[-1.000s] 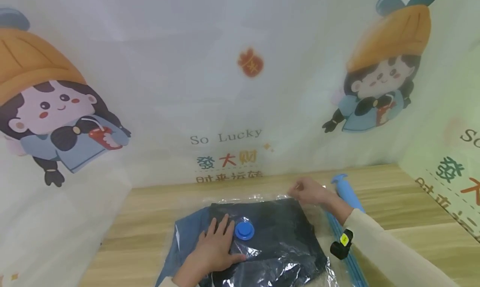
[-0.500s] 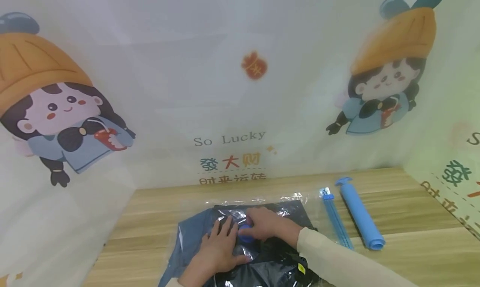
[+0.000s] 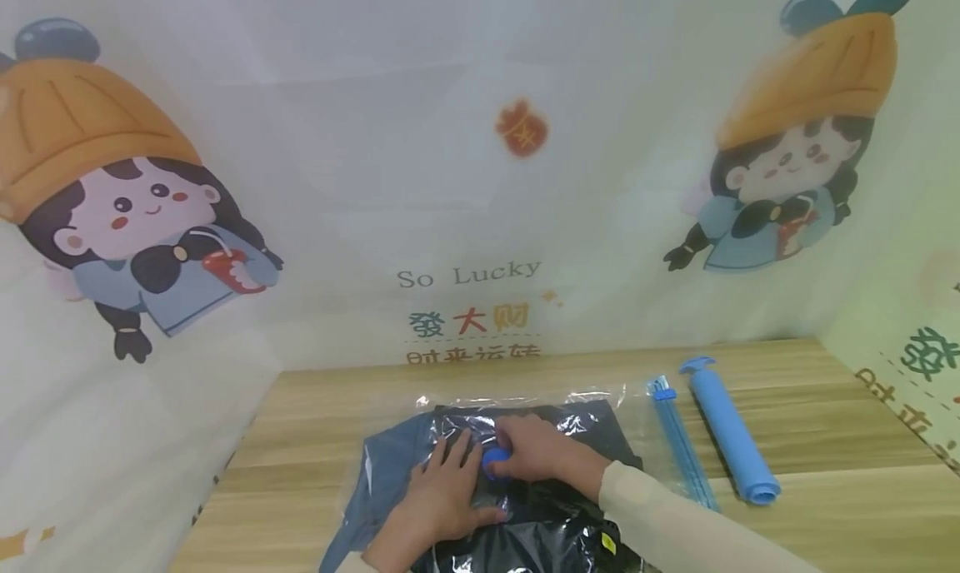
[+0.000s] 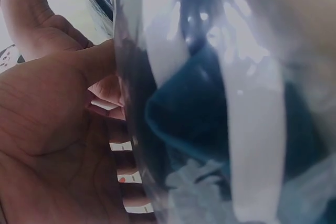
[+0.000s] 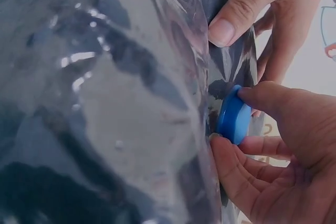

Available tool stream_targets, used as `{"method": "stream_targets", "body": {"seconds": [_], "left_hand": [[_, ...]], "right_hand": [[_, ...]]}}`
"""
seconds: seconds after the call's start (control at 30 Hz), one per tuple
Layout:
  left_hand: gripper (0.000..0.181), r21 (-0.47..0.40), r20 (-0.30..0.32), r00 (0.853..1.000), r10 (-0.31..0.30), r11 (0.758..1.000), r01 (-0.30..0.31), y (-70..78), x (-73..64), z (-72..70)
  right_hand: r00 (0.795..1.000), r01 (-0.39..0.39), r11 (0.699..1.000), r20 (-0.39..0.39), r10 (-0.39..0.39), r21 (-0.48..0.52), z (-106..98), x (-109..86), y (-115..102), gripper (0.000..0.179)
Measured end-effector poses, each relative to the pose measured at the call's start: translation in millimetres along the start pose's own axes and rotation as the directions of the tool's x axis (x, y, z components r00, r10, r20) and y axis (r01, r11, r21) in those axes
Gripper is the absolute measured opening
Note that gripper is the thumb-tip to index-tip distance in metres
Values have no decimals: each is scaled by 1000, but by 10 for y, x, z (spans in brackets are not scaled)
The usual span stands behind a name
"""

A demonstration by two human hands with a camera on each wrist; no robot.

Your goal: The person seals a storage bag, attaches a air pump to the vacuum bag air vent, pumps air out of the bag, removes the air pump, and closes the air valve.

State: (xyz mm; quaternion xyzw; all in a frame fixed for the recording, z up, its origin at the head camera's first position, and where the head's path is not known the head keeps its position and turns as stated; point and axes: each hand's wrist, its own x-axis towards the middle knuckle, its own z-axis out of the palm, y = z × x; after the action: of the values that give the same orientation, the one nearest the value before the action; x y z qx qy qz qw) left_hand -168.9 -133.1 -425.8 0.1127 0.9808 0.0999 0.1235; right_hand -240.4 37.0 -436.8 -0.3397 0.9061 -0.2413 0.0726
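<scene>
A clear vacuum storage bag [image 3: 636, 411] lies on the table with folded dark and blue clothes [image 3: 397, 448] inside. My left hand [image 3: 444, 496] rests on top of it, fingers spread, to the left of the round blue valve cap [image 5: 234, 114]. My right hand [image 3: 536, 450] pinches that cap between thumb and fingers, as the right wrist view shows. In the head view its fingers cover part of the cap. Glossy plastic with cloth beneath fills much of the left wrist view, beside the palm.
A blue hand pump [image 3: 733, 435] lies on the wooden table [image 3: 300, 440] to the right of the bag. Between them runs the bag's blue zip strip [image 3: 684, 452], with its slider [image 3: 664, 394] at the far end. A printed cloth backdrop [image 3: 360, 181] stands behind.
My right hand has come from the bag's far right corner to the valve cap and taken hold of it. The left hand stays on the bag. The view has shifted slightly.
</scene>
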Motion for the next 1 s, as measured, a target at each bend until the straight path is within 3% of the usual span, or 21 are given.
{"method": "stream_targets", "body": {"seconds": [0.53, 1.0], "left_hand": [[96, -8, -19, 1000, 6, 1000, -6, -14, -5, 28], [96, -10, -4, 1000, -4, 1000, 4, -12, 12, 24]], "right_hand": [[997, 66, 993, -19, -68, -99, -42, 36, -93, 31], [995, 98, 992, -17, -99, -83, -55, 29, -99, 30]]}}
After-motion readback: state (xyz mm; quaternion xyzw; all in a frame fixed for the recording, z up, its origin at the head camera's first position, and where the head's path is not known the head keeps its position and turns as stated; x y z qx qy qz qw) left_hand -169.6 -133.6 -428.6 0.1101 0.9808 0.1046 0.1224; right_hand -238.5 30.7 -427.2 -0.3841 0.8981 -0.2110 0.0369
